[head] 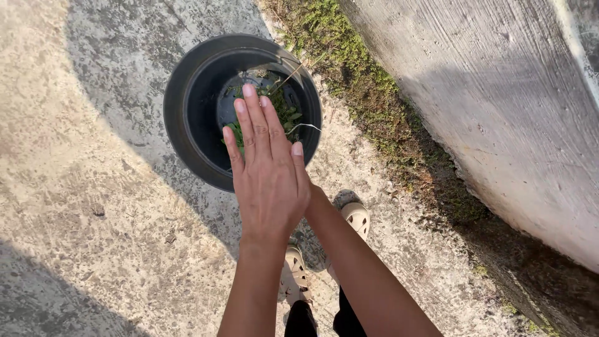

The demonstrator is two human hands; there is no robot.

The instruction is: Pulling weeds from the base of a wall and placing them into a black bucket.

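Note:
My left hand (268, 175) is flat, palm down, with its fingers straight and close together, above the near rim of a black bucket (181, 125). My right hand (317, 198) lies under it and is almost wholly hidden; only its wrist and forearm show, so I cannot tell what it holds. The two hands seem pressed palm to palm. Inside the bucket lie green weeds (288, 115) with a few dry stalks. My fingertips reach over the weeds.
The bucket stands on rough concrete ground, and its thin wire handle (307, 126) hangs at the right side. A strip of moss and weeds (374, 100) runs along the foot of a slanting concrete wall (499, 112). My feet in beige clogs (355, 217) are below.

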